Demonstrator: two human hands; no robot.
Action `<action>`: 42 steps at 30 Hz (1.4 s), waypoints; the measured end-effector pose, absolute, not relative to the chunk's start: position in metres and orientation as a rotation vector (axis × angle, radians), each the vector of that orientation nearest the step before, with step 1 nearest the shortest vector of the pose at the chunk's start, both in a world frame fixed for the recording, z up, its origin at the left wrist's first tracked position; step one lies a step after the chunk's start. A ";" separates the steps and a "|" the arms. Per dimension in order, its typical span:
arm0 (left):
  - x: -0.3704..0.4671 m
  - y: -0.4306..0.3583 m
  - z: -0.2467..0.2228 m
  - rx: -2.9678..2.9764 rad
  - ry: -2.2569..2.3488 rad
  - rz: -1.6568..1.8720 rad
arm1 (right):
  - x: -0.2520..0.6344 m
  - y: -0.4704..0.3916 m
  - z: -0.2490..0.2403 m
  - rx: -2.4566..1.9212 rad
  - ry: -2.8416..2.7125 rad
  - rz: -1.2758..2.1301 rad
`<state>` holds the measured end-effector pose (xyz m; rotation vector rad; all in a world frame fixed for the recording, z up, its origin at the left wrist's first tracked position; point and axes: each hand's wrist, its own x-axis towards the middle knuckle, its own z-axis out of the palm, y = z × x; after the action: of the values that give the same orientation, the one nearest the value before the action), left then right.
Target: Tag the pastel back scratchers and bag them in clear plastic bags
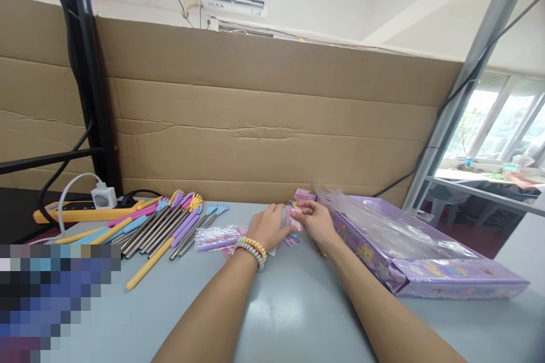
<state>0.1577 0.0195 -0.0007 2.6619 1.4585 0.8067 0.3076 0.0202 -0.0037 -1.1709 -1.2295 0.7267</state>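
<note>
A small pink printed card [294,219] is pinched between the thumb and fingers of my right hand [317,222]. Close on its left is my left hand [268,228], palm down over the table, with the thumb stretched towards the card and apart from the fingers. Beaded bracelets circle that wrist. Beside the left hand lies a clear plastic wrapper [219,234] with a purple handle in it. Farther left, telescopic back scratchers [166,232] with metal rods, coloured grips and hand-shaped heads lie in a pile. Small printed cards [292,240] partly show under my hands.
An open purple display box [460,278] with a clear plastic sheet [395,232] stands on the right of the grey table [293,317]. Cardboard [272,130] walls off the back. A yellow power strip [72,215] with a white plug [104,196] sits at the left.
</note>
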 end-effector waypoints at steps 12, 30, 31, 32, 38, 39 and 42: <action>0.157 0.028 -0.002 2.509 1.482 0.857 | 0.304 0.017 -0.003 -1.213 -1.402 0.446; 0.151 0.035 -0.003 2.320 1.301 0.945 | 0.307 0.016 0.000 -1.193 -1.495 0.709; 0.151 0.035 -0.003 2.315 1.281 0.953 | 0.308 0.016 0.000 -1.196 -1.503 0.705; 0.151 0.036 -0.004 2.310 1.259 0.961 | 0.308 0.016 -0.001 -1.199 -1.511 0.698; 0.150 0.038 -0.006 2.322 1.180 0.961 | 0.307 0.015 -0.001 -1.258 -1.558 0.579; 0.151 0.038 -0.006 2.327 1.196 0.959 | 0.307 0.015 -0.001 -1.266 -1.563 0.557; 0.151 0.038 -0.006 2.322 1.269 0.963 | 0.306 0.015 -0.001 -1.250 -1.552 0.530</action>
<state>0.1511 0.0380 -0.0059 2.3219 1.2686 0.9634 0.3060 0.0151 -0.0008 -1.2502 -1.5523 0.5299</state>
